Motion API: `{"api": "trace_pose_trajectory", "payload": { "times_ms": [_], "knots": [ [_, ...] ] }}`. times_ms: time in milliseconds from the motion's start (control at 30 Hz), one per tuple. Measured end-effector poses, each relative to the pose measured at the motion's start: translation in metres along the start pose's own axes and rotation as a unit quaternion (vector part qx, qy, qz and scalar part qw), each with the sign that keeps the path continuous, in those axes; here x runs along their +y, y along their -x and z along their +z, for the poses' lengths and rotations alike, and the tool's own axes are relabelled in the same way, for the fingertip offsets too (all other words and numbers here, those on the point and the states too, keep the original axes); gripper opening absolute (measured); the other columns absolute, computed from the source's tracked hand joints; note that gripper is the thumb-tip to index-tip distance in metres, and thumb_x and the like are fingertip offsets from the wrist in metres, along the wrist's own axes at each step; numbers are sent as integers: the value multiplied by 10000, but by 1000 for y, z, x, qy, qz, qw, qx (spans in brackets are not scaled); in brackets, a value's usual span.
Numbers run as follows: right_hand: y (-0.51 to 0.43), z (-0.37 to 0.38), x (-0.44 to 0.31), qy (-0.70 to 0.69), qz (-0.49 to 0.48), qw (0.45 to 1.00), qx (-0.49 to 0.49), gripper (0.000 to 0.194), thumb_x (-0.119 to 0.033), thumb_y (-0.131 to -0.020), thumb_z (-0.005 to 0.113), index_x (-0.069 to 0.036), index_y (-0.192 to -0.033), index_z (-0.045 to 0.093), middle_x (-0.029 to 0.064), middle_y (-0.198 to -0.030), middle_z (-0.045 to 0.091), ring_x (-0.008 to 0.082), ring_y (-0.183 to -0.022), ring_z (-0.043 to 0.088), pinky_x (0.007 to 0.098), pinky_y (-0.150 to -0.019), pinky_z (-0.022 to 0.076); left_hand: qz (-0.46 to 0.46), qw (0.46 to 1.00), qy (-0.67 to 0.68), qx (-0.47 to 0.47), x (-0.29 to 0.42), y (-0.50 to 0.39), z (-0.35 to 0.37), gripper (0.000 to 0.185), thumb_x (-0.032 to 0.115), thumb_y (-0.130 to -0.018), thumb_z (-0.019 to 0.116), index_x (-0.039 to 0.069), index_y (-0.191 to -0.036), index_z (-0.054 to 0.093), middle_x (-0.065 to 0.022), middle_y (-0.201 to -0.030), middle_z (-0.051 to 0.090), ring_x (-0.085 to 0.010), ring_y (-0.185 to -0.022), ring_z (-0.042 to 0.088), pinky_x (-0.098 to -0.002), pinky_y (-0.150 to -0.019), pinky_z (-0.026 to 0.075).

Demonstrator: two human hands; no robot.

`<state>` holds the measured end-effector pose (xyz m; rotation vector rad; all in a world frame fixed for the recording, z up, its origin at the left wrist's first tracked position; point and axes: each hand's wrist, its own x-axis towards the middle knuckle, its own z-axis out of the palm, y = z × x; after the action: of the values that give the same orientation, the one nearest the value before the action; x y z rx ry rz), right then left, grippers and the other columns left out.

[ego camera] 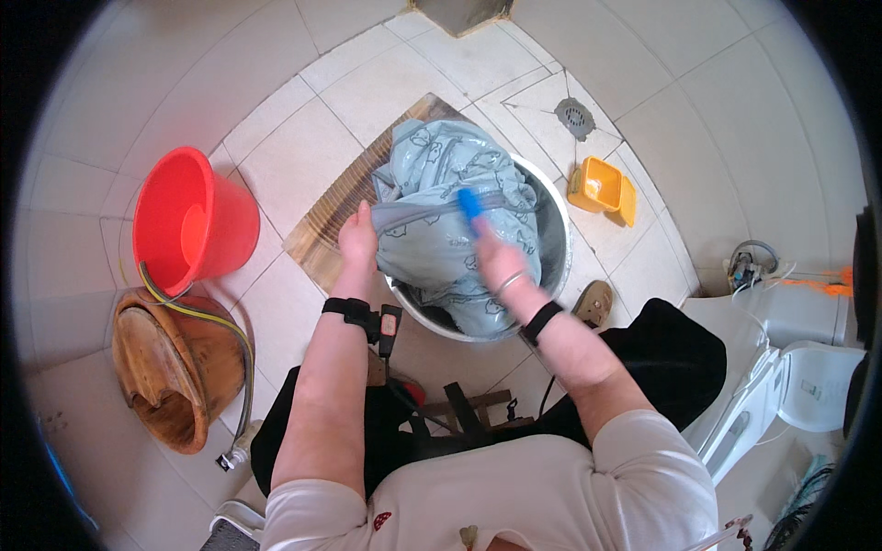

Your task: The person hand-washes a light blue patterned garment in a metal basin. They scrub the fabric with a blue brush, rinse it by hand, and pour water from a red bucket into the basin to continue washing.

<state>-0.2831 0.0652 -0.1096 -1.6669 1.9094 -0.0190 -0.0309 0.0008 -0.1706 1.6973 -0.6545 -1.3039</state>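
Wet, light blue cloth [441,255] with dark animal outlines lies bunched over a metal basin [561,241] and a ridged wooden washboard [331,206]. My left hand [359,235] grips the cloth at its left side, where a grey band or seam [406,213] runs across. In my right hand [501,258] is a blue brush [470,204], blurred, lying against the cloth near that band. The brush's underside is hidden. Much of the basin's inside is covered by the cloth.
A red bucket [238,224] stands at the left, beside a wooden tub [220,344] with a yellow-grey hose [238,327]. An open yellow container [594,184] sits right of the basin, below a floor drain [575,117]. White plastic furniture [744,406] stands at the right.
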Motion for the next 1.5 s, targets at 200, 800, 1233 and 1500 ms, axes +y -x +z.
{"api": "trace_pose_trajectory", "payload": {
  "times_ms": [200,800,1233,1500],
  "knots": [
    [-15,-10,91,28,101,994,44,452,-294,-922,469,-255,-1367,401,220,-937,645,384,-847,627,467,-758,490,70,973,-218,25,11,4,-10,515,442,-928,474,-48,-1003,613,-219,-947,643,-311,-910,611,-396,-819,450],
    [-169,-111,267,63,290,952,-74,388,-283,-825,527,-73,-1132,636,163,-1129,632,315,-1055,609,379,-879,484,452,673,-547,-211,-31,19,173,555,269,-864,545,200,-1391,385,-92,-1509,219,-283,-1357,261,-477,-1107,205],
    [-148,-135,275,-244,291,885,-270,247,-312,-904,571,-150,-1084,622,7,-579,503,84,-425,430,242,-387,352,366,690,-572,-250,-76,-11,184,657,524,-896,425,185,-1443,290,-118,-1512,196,-305,-1374,209,-478,-1120,147],
    [-15,-140,239,-699,128,667,-222,215,-293,-936,532,-136,-1081,550,-52,-570,400,38,-392,281,183,-344,204,341,720,-532,-286,-63,-2,174,745,593,-852,460,192,-1451,272,-110,-1520,173,-272,-1398,162,-457,-1131,125]
  ]
}}
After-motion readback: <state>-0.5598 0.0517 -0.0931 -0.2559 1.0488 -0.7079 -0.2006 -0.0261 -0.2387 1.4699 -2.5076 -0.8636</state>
